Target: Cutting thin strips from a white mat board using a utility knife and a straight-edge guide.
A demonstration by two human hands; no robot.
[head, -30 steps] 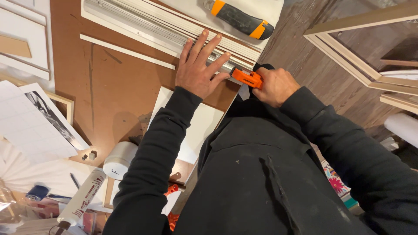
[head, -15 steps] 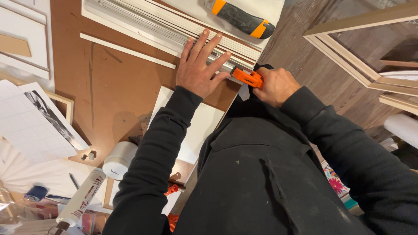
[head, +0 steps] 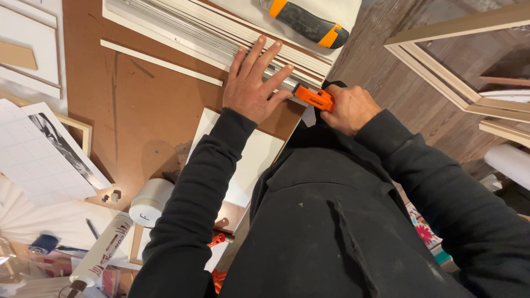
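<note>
My left hand (head: 254, 84) lies flat with fingers spread on a long metal straightedge (head: 210, 40) that rests on white board strips across the brown work surface (head: 143, 105). Just to its right, my right hand (head: 349, 107) is closed around a small orange utility knife (head: 312, 97), its tip against the straightedge near the table's edge. A white board (head: 251, 157) lies under my left forearm.
A larger grey and orange knife (head: 306, 22) lies on white board at the top. A thin white strip (head: 160, 62) crosses the surface. A white tape roll (head: 148, 201), a caulk tube (head: 102, 251) and a photo print (head: 58, 143) sit left. Wooden frames (head: 441, 66) lean right.
</note>
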